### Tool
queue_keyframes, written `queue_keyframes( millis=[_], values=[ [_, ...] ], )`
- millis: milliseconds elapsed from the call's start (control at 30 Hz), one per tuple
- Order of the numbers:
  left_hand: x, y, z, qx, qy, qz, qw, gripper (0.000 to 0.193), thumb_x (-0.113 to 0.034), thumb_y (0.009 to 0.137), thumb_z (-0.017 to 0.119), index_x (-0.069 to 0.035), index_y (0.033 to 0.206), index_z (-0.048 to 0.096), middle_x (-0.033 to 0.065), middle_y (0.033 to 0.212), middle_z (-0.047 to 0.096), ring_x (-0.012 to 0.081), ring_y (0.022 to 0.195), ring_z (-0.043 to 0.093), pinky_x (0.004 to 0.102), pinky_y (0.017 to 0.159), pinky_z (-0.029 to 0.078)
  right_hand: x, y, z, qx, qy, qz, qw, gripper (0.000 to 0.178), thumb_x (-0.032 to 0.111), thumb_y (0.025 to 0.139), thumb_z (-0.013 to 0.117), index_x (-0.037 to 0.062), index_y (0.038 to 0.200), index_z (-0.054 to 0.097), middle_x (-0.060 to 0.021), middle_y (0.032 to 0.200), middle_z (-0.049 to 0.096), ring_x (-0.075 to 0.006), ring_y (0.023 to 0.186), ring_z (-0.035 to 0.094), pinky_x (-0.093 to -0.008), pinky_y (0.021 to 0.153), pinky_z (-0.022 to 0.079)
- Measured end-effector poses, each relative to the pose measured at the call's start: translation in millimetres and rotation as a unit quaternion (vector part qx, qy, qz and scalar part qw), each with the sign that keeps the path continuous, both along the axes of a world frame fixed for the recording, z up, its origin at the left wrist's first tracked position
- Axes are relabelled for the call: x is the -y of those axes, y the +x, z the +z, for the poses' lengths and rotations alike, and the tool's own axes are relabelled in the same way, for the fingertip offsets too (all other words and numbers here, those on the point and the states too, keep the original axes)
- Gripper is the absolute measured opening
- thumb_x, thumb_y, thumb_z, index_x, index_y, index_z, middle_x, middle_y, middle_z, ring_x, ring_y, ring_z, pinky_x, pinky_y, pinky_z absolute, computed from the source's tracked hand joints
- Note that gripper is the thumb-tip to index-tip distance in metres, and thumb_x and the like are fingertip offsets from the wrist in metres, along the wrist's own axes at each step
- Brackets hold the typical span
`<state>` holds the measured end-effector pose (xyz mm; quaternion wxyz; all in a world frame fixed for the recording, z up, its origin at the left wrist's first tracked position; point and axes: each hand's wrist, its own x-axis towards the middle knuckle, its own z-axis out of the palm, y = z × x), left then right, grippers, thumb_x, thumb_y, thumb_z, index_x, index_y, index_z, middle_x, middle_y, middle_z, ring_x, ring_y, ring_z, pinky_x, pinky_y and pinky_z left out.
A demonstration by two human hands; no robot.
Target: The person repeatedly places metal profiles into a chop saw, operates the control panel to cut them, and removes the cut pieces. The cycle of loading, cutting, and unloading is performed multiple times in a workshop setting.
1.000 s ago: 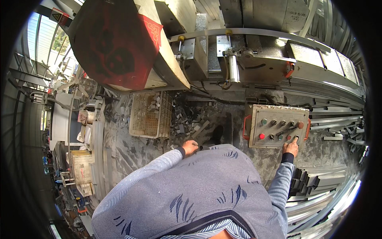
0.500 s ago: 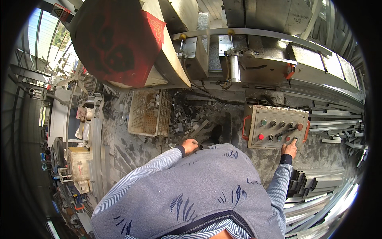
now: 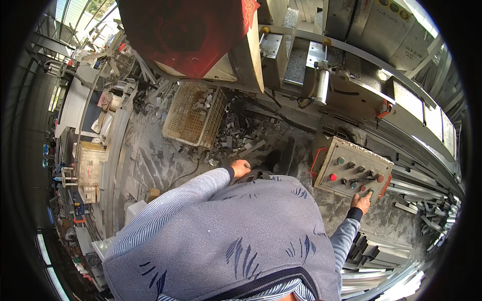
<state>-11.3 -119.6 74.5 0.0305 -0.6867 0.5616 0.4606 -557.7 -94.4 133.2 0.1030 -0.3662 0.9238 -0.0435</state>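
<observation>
My right hand [image 3: 360,203] reaches to a control box [image 3: 346,186] on my right. Its index finger is stretched onto a button at the panel's lower right edge, and nothing is held. The metal panel carries several round knobs and buttons, with a lit red button [image 3: 333,177] at the left and a dark lever-like piece [image 3: 362,179] lying across the middle. Red handles flank the box. In front of my waist, my left hand [image 3: 241,168] is closed with curled fingers; whatever may lie inside them is hidden.
Ahead stands a large machine with a metal cylinder [image 3: 323,86] and a dark red cover [image 3: 186,35]. A plastic basket [image 3: 188,134] sits among metal offcuts [image 3: 246,128]. Metal profiles [image 3: 376,253] lie at the right. A fan [image 3: 114,67] and a cardboard box [image 3: 90,165] stand left.
The view has tilted and shifted, so the machine appears further right and the basket higher. My right hand stays at the panel's lower right. My left hand keeps its place by my waist.
</observation>
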Motion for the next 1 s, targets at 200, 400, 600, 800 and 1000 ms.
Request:
queue_keyframes(
  millis=[200, 400, 600, 800, 1000],
  values=[
    [-9, 7, -4, 0.001, -0.013, 0.032, 0.999, 0.029, -0.025, 0.075, 0.066, -0.007, 0.098, 0.067, 0.0113, 0.1, 0.067, 0.026, 0.095, 0.063, 0.0338, 0.084, 0.049, 0, 32, -10, -0.015, -0.167, -0.009, 0.986, 0.044, 0.025, 0.072, 0.063, -0.0035, 0.105, 0.058, -0.0214, 0.096, 0.065, -0.0343, 0.084, 0.063, -0.0412, 0.073, 0.049],
    [-20, 8, -15, -0.005, -0.023, 0.032, 0.999, 0.028, -0.026, 0.074, 0.065, -0.008, 0.095, 0.068, 0.0116, 0.098, 0.068, 0.0269, 0.094, 0.063, 0.0351, 0.083, 0.049, 15, 53, -18, 0.593, -0.161, -0.228, 0.756, 0.019, 0.023, 0.078, 0.063, 0.0092, 0.075, 0.052, 0.0001, 0.053, 0.04, -0.0128, 0.039, 0.037, -0.0264, 0.036, 0.03],
    [-21, 9, -33, -0.018, -0.02, 0.054, 0.998, 0.028, -0.026, 0.075, 0.066, -0.009, 0.096, 0.068, 0.0115, 0.098, 0.067, 0.0273, 0.094, 0.063, 0.0354, 0.083, 0.049, 22, 67, -5, 0.613, -0.15, -0.308, 0.712, 0.028, 0.034, 0.076, 0.066, 0.009, 0.08, 0.054, 0.0024, 0.05, 0.035, -0.0132, 0.04, 0.032, -0.0294, 0.041, 0.027],
    [-6, 7, -27, -0.001, 0.005, 0.029, 1.0, 0.027, -0.027, 0.075, 0.066, -0.01, 0.097, 0.068, 0.0115, 0.1, 0.067, 0.0273, 0.095, 0.063, 0.0356, 0.083, 0.049, 26, 72, -3, 0.636, -0.148, -0.339, 0.678, 0.02, 0.037, 0.077, 0.064, 0.0181, 0.077, 0.059, 0.0057, 0.049, 0.036, -0.013, 0.041, 0.032, -0.0296, 0.043, 0.027],
    [40, -24, 26, -0.034, -0.04, 0.004, 0.999, 0.028, -0.024, 0.077, 0.063, -0.009, 0.1, 0.066, 0.0128, 0.1, 0.066, 0.0275, 0.096, 0.062, 0.0351, 0.083, 0.048, 27, 78, -1, 0.659, -0.176, -0.332, 0.652, 0.019, 0.032, 0.079, 0.063, 0.0174, 0.07, 0.056, 0.0065, 0.046, 0.035, -0.0118, 0.037, 0.033, -0.0289, 0.039, 0.028]
  ],
)
